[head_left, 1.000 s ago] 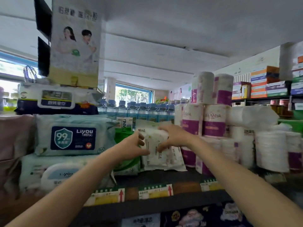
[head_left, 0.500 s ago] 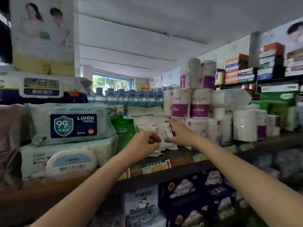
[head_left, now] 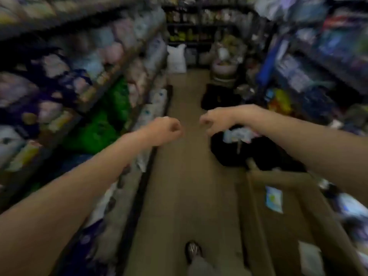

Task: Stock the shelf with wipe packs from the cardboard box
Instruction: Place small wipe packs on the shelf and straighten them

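Cardboard box (head_left: pixel 258 226): we see it open on the floor at lower right, below and nearer than our right hand, one pale blue wipe pack (head_left: pixel 274 199) lying inside, well apart from both hands.
Left hand (head_left: pixel 166 130): fingers curled into a loose fist, holding nothing.
Right hand (head_left: pixel 214 118): fingers bent downward, empty.
Shelf (head_left: pixel 111 80): runs along our left, blurred.
Change: half a second ago both hands touched wipe packs on the shelf; now we face down the aisle, hands off.

White sack (head_left: pixel 176 59), green packs (head_left: pixel 111 114)
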Available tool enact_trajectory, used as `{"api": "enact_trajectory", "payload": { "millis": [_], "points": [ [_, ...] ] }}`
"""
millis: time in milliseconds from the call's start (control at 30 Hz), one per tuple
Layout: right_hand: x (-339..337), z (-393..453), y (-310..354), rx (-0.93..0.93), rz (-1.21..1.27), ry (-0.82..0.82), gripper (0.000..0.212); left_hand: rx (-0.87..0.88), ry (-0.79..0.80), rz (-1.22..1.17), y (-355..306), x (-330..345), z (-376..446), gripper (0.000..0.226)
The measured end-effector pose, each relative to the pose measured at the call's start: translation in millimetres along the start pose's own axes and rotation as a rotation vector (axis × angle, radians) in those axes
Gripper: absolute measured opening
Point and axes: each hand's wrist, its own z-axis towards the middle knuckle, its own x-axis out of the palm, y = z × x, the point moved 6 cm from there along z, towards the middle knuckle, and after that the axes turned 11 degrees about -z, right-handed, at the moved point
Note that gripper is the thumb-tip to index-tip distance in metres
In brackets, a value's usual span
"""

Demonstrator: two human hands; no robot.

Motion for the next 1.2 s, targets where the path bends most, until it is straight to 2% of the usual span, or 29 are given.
{"api": "enact_trajectory", "payload": {
  "millis": [67, 133, 200, 267, 333, 367, 433, 467, 500, 533, 567, 600, 667, 733, 800, 900, 967, 1000, 1100, 1133, 1200],
  "points": [
    [61, -47, -52, 0.151, 0.108, 0.104, 0.034, 0.09, 0.131, 0.022, -44, 64, 11, 0.027],
    [111, -92, -94, 0.273, 0.203, 0.11, 0.039, 0.171, 0.24, 0.024, -83, 124, 16, 0.026],
    [168, -136, -126, 0.385, 0.28, 0.141, 0.033, 0.232, 0.364, 0.02, -114, 185, 16, 0.026],
    [230, -170, -138, 0.417, 0.373, 0.2, 0.019, 0.262, 0.484, 0.016, -133, 247, 15, 0.026],
    [305, -190, -148, 0.449, 0.444, 0.318, 0.015, 0.245, 0.55, -0.006, -141, 306, 17, 0.025],
    [345, -200, -147, 0.449, 0.449, 0.399, 0.019, 0.212, 0.571, -0.018, -141, 334, 19, 0.025],
    [483, -202, -177, 0.509, 0.496, 0.506, 0.061, 0.123, 0.602, -0.041, -139, 388, 26, 0.026],
    [546, -203, -189, 0.466, 0.404, 0.544, 0.08, 0.082, 0.627, -0.054, -139, 413, 31, 0.027],
    [592, -205, -191, 0.459, 0.36, 0.549, 0.092, 0.038, 0.646, -0.079, -139, 437, 35, 0.027],
    [619, -208, -189, 0.467, 0.379, 0.598, 0.086, -0.002, 0.645, -0.106, -138, 458, 40, 0.028],
    [620, -210, -185, 0.485, 0.409, 0.649, 0.068, -0.042, 0.633, -0.144, -135, 477, 47, 0.027],
    [607, -209, -180, 0.502, 0.439, 0.618, 0.057, -0.089, 0.616, -0.192, -130, 497, 52, 0.027],
    [609, -196, -187, 0.506, 0.394, 0.518, 0.063, -0.159, 0.562, -0.271, -118, 533, 60, 0.026],
    [647, -186, -193, 0.52, 0.283, 0.505, 0.067, -0.196, 0.556, -0.304, -106, 566, 62, 0.026],
    [677, -178, -198, 0.539, 0.207, 0.567, 0.071, -0.201, 0.569, -0.3, -97, 592, 66, 0.026],
    [701, -163, -203, 0.45, 0.109, 0.604, 0.084, -0.234, 0.532, -0.315, -82, 614, 77, 0.027],
    [710, -155, -201, 0.377, 0.13, 0.61, 0.09, -0.284, 0.498, -0.334, -73, 623, 84, 0.029],
    [714, -152, -201, 0.378, 0.167, 0.63, 0.082, -0.308, 0.493, -0.348, -70, 628, 87, 0.029],
    [696, -133, -212, 0.416, 0.361, 0.556, 0.021, -0.363, 0.541, -0.382, -69, 641, 95, 0.03],
    [685, -122, -220, 0.429, 0.399, 0.522, 0.014, -0.368, 0.574, -0.384, -71, 644, 97, 0.036],
    [664, -100, -236, 0.409, 0.441, 0.493, 0.016, -0.371, 0.631, -0.369, -76, 650, 103, 0.051]
  ]
}}
